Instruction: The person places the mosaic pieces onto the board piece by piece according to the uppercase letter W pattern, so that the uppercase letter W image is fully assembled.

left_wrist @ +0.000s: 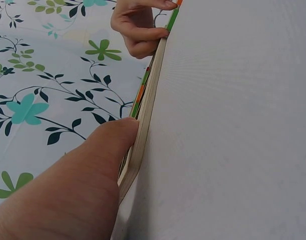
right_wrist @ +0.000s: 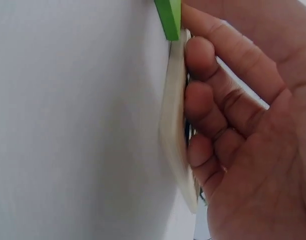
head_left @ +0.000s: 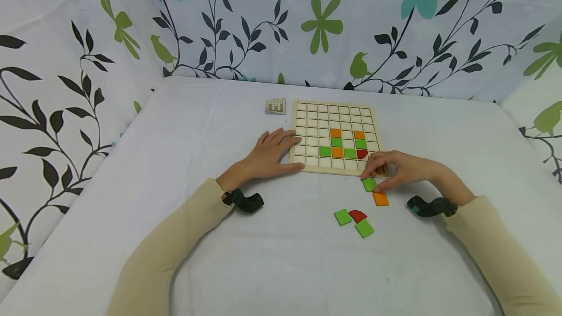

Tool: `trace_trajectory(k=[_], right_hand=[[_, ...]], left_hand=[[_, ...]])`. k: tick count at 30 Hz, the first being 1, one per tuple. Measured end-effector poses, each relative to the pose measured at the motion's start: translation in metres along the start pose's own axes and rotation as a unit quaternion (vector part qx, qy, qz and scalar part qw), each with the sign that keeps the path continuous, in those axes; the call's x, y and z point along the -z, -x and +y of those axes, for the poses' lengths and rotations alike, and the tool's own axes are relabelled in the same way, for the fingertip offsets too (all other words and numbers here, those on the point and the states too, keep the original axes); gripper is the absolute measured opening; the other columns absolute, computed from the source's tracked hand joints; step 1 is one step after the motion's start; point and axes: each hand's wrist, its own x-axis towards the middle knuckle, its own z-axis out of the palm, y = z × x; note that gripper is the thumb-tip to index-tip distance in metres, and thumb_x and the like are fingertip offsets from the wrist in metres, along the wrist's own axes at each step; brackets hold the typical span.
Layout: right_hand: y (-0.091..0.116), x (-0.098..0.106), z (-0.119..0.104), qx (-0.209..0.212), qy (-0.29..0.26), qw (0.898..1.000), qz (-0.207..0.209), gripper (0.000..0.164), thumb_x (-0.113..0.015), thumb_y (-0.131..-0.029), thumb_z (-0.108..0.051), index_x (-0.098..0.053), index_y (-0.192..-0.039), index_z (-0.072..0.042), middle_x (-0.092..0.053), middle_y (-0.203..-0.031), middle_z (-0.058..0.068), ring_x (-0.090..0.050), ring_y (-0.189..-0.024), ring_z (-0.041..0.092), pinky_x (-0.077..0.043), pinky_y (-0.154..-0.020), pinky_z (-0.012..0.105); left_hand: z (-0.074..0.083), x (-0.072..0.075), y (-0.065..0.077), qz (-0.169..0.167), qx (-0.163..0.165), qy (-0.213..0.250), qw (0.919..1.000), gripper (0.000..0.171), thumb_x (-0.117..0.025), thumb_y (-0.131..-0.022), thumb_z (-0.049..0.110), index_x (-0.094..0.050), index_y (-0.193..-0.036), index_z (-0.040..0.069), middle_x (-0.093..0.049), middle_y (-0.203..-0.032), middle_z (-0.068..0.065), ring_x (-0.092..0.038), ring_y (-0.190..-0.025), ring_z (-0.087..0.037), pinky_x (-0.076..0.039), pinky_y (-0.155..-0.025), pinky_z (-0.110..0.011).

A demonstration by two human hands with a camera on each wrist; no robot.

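Green tile (head_left: 370, 185) just off the near edge of the board (head_left: 325, 122), pinched between thumb and finger of the right hand (head_left: 400, 167); an orange tile (head_left: 381, 200) lies beside it. The left hand (head_left: 273, 154), fingers extended, rests at the board's left edge.

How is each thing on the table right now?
Board: partly filled
Card: lying off the board
Green tile: pinched
Orange tile: loose
Two green tiles nearby: loose
Red piece beside them: loose
Left hand: touching board
Right hand: pinching green tile

Beige sleeves (head_left: 171, 238) — black wrist cameras (head_left: 247, 202)
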Motion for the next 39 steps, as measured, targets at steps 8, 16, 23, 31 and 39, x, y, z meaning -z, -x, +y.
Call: trace_trajectory(k=[8,16,23,31,39], right_hand=[[-0.0014,-0.0037,-0.0051,0.011,0.016,1.000,0.019,0.027,-0.080,-0.081,-0.010,-0.072,-0.106,-0.010,-0.058,-0.094,0.003,-0.050,-0.083,0.014,-0.042,-0.068,0.029],[-0.0004,-0.0068,-0.0050,0.014,0.019,0.999,0.029,0.026,-0.079,-0.081,-0.007,-0.071,-0.106,-0.011,-0.058,-0.095,0.002,-0.050,-0.084,0.014,-0.042,-0.070,0.029],[-0.0010,-0.0068,-0.0060,0.030,0.020,0.999,0.029,0.028,-0.080,-0.081,-0.007,-0.071,-0.107,-0.010,-0.059,-0.095,0.002,-0.050,-0.083,0.014,-0.041,-0.071,0.030],[0.0003,-0.0071,-0.0049,0.022,0.021,0.999,0.032,0.027,-0.079,-0.081,-0.007,-0.071,-0.106,-0.011,-0.059,-0.095,0.001,-0.050,-0.084,0.014,-0.042,-0.072,0.030],[0.0003,-0.0065,-0.0058,0.026,0.010,0.999,0.033,0.029,-0.078,-0.081,-0.005,-0.070,-0.109,-0.011,-0.058,-0.101,0.004,-0.051,-0.084,0.015,-0.045,-0.069,0.029]], left_hand=[[0.0009,0.0003,0.0013,0.002,-0.001,0.004,1.0000,0.072,-0.059,-0.092,0.052,-0.037,-0.151,0.017,-0.026,-0.159,-0.007,-0.012,-0.149,-0.033,-0.005,-0.117,-0.056],[0.0007,-0.0002,0.0010,0.000,-0.001,0.006,1.0000,0.072,-0.059,-0.093,0.052,-0.036,-0.151,0.017,-0.025,-0.159,-0.006,-0.011,-0.149,-0.032,-0.005,-0.117,-0.055],[0.0008,0.0003,0.0014,0.000,-0.001,0.004,1.0000,0.072,-0.059,-0.093,0.052,-0.037,-0.151,0.017,-0.026,-0.159,-0.006,-0.012,-0.149,-0.033,-0.005,-0.117,-0.055],[0.0013,0.0005,0.0017,-0.004,0.001,0.007,1.0000,0.072,-0.059,-0.093,0.053,-0.036,-0.151,0.017,-0.025,-0.159,-0.006,-0.011,-0.149,-0.032,-0.004,-0.117,-0.055],[0.0011,-0.0002,0.0015,-0.006,0.002,0.002,1.0000,0.072,-0.058,-0.092,0.054,-0.036,-0.151,0.017,-0.025,-0.159,-0.006,-0.011,-0.149,-0.032,-0.005,-0.117,-0.055]])
